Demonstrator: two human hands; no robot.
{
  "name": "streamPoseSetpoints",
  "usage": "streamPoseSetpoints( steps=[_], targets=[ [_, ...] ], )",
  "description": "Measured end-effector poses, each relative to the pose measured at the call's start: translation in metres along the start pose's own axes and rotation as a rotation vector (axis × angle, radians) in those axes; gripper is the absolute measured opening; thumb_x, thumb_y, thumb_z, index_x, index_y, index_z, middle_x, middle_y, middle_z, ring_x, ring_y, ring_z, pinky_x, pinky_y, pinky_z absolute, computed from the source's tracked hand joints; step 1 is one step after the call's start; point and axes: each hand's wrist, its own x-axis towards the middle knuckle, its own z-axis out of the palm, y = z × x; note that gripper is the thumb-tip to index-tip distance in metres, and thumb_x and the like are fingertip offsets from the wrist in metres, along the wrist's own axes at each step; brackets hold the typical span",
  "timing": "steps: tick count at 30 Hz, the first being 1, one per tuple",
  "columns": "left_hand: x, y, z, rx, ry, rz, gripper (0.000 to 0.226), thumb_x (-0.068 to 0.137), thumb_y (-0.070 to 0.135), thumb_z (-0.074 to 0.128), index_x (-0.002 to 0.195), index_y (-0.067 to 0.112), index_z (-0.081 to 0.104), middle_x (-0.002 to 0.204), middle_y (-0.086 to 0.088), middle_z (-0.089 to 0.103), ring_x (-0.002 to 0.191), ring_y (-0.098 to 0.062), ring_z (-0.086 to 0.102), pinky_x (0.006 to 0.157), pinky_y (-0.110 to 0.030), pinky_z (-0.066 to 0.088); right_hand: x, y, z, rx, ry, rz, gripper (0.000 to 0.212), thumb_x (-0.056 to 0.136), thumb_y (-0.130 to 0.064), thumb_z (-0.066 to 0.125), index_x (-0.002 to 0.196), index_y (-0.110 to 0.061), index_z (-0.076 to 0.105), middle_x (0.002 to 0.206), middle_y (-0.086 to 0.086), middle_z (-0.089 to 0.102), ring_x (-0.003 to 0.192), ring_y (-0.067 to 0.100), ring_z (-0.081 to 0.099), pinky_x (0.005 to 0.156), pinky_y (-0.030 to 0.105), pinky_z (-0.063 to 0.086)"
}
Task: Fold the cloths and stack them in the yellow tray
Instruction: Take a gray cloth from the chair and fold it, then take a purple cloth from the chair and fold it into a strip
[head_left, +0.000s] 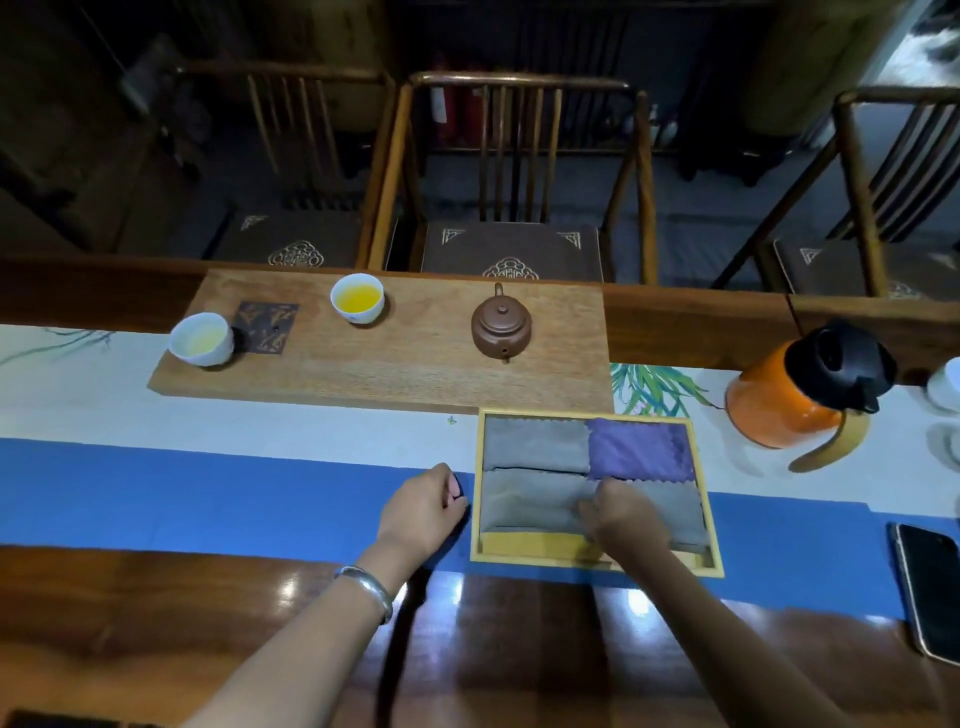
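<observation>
The yellow tray (478, 519) lies on the blue runner just right of centre. Folded cloths fill it: a grey cloth (535, 444) at the back left, a purple cloth (641, 449) at the back right, a grey cloth (530, 501) at the front left and another grey cloth (675, 506) at the front right. My right hand (626, 517) rests inside the tray with its fingers pinching the front cloths where they meet. Just outside the tray's left wall, my left hand (423, 506) is loosely curled over the runner, holding nothing visible.
A wooden tea board (415, 358) behind the tray carries a clay teapot (501, 327) and two white cups (357, 298), (202, 339). An orange kettle (795, 392) stands to the right, and a phone (930, 587) lies at the right edge. Chairs line the far side.
</observation>
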Motion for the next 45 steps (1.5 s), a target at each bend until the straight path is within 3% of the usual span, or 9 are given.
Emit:
streamPoseSetpoints(
  steps=[4, 14, 18, 23, 31, 34, 37, 42, 45],
  targets=[
    [-0.012, -0.027, -0.029, 0.046, 0.029, -0.017, 0.015, 0.087, 0.031, 0.057, 0.079, 0.022, 0.048, 0.074, 0.008, 0.057, 0.074, -0.017, 0.056, 0.056, -0.028, 0.04, -0.025, -0.027, -0.005, -0.163, 0.147, -0.182, 0.032, 0.098, -0.037, 0.036, 0.101, -0.011, 0.055, 0.102, 0.011, 0.063, 0.096, 0.029, 0.06, 0.076, 0.033, 0.045],
    [-0.091, -0.147, -0.159, 0.159, 0.197, -0.135, 0.021, 0.087, 0.038, 0.055, 0.093, 0.018, 0.049, 0.089, 0.0, 0.062, 0.088, -0.024, 0.059, 0.069, -0.034, 0.047, -0.091, -0.215, 0.025, -0.458, 0.129, -0.648, 0.034, 0.096, -0.038, 0.04, 0.112, -0.008, 0.047, 0.112, 0.011, 0.056, 0.104, 0.03, 0.056, 0.075, 0.037, 0.047],
    [-0.167, -0.227, -0.223, 0.169, 0.293, -0.281, 0.024, 0.088, 0.042, 0.055, 0.088, 0.022, 0.042, 0.088, 0.002, 0.055, 0.096, -0.025, 0.059, 0.068, -0.033, 0.041, -0.133, -0.314, 0.061, -0.525, 0.134, -0.845, 0.036, 0.097, -0.04, 0.039, 0.114, -0.009, 0.046, 0.113, 0.011, 0.055, 0.104, 0.03, 0.055, 0.074, 0.036, 0.047],
    [-0.285, -0.317, -0.277, 0.115, 0.453, -0.482, 0.024, 0.089, 0.039, 0.055, 0.092, 0.02, 0.042, 0.103, -0.008, 0.064, 0.101, -0.029, 0.06, 0.079, -0.037, 0.046, -0.203, -0.431, 0.128, -0.588, 0.109, -1.13, 0.037, 0.097, -0.044, 0.039, 0.114, -0.011, 0.047, 0.114, 0.009, 0.055, 0.106, 0.028, 0.054, 0.076, 0.037, 0.047],
    [-0.475, -0.409, -0.278, -0.049, 0.762, -0.896, 0.031, 0.089, 0.044, 0.053, 0.111, 0.021, 0.055, 0.112, -0.004, 0.065, 0.104, -0.024, 0.061, 0.082, -0.033, 0.046, -0.353, -0.565, 0.25, -0.639, -0.011, -1.656, 0.037, 0.093, -0.046, 0.042, 0.112, -0.015, 0.051, 0.112, 0.008, 0.059, 0.105, 0.028, 0.058, 0.076, 0.038, 0.05],
    [-0.523, -0.428, -0.265, -0.125, 0.854, -1.029, 0.027, 0.088, 0.043, 0.056, 0.103, 0.02, 0.057, 0.107, -0.004, 0.066, 0.101, -0.024, 0.062, 0.079, -0.033, 0.045, -0.399, -0.595, 0.29, -0.634, -0.1, -1.803, 0.032, 0.093, -0.045, 0.043, 0.105, -0.017, 0.052, 0.106, 0.006, 0.062, 0.097, 0.026, 0.06, 0.069, 0.032, 0.046],
    [-0.562, -0.448, -0.251, -0.214, 0.902, -1.124, 0.019, 0.087, 0.041, 0.058, 0.091, 0.024, 0.05, 0.097, -0.003, 0.066, 0.095, -0.023, 0.063, 0.076, -0.032, 0.045, -0.437, -0.619, 0.333, -0.675, -0.211, -1.884, 0.028, 0.093, -0.041, 0.045, 0.104, -0.016, 0.053, 0.105, 0.008, 0.063, 0.094, 0.026, 0.06, 0.07, 0.031, 0.044],
    [-0.608, -0.481, -0.239, -0.349, 0.946, -1.35, 0.027, 0.091, 0.038, 0.055, 0.108, 0.017, 0.055, 0.111, -0.007, 0.066, 0.106, -0.026, 0.062, 0.086, -0.034, 0.048, -0.479, -0.659, 0.402, -0.741, -0.435, -1.998, 0.032, 0.094, -0.036, 0.047, 0.108, -0.009, 0.052, 0.11, 0.014, 0.06, 0.101, 0.031, 0.058, 0.081, 0.033, 0.044],
    [-0.628, -0.498, -0.239, -0.433, 0.97, -1.448, 0.019, 0.088, 0.041, 0.054, 0.097, 0.025, 0.054, 0.107, -0.003, 0.068, 0.1, -0.024, 0.064, 0.08, -0.034, 0.05, -0.496, -0.687, 0.438, -0.771, -0.521, -2.031, 0.038, 0.094, -0.039, 0.045, 0.115, -0.008, 0.051, 0.115, 0.014, 0.059, 0.105, 0.031, 0.056, 0.088, 0.035, 0.045]
  ],
)
